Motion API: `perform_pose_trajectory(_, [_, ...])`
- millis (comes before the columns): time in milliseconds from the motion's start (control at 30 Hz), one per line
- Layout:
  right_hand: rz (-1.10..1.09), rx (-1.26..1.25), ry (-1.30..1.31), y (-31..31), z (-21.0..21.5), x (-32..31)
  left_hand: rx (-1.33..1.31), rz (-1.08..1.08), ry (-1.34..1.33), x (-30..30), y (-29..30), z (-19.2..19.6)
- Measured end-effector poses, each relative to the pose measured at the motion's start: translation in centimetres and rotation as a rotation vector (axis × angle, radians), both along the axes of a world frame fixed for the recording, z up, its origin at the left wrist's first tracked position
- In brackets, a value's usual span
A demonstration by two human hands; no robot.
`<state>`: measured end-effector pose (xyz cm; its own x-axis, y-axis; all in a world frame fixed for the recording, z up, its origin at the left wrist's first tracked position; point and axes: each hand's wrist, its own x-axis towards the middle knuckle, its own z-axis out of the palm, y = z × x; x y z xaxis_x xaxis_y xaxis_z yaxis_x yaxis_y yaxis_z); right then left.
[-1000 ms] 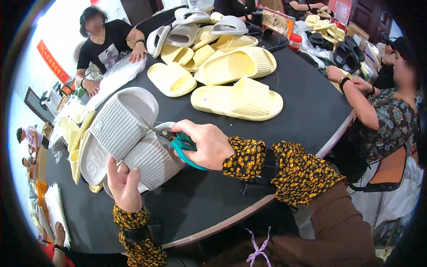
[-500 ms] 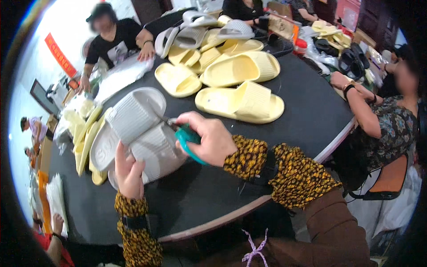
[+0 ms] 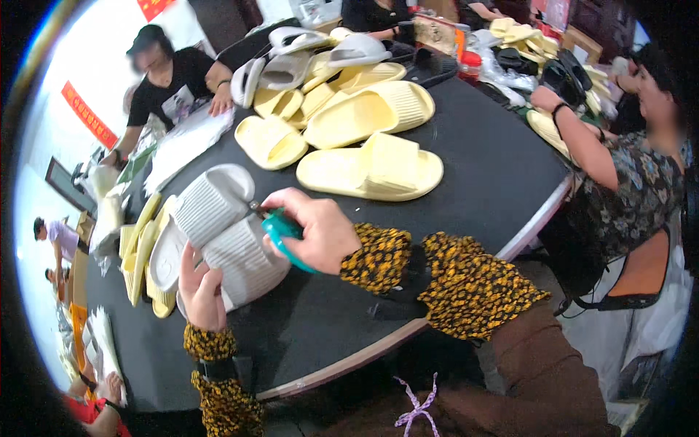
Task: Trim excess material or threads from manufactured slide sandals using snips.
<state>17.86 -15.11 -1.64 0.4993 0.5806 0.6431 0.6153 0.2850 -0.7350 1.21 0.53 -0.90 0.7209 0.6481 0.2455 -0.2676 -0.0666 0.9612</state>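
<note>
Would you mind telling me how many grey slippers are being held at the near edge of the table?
2: one grey slipper on top, another under it, steadied by the left hand.

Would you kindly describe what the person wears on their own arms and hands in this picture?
Both forearms are covered by long sleeves in a black fabric scattered with small yellow-orange blotches. The left sleeve has a plain dark band just behind the wrist; the right sleeve bunches in loose folds. The left hand and right hand are bare, with no gloves.
</note>
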Motion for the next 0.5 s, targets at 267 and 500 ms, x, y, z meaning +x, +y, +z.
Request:
perform_pose_trajectory(267, [0.078,0.14,0.078,-0.8,0.8,-0.6,-0.089,-0.18,0.179,4.5,-1.1,0.2])
perform_pose_trajectory(500, [0.062,0.198,0.174,-0.6,1.7,-0.9,-0.126,-0.356,0.067,11.5,3.3,-4.3])
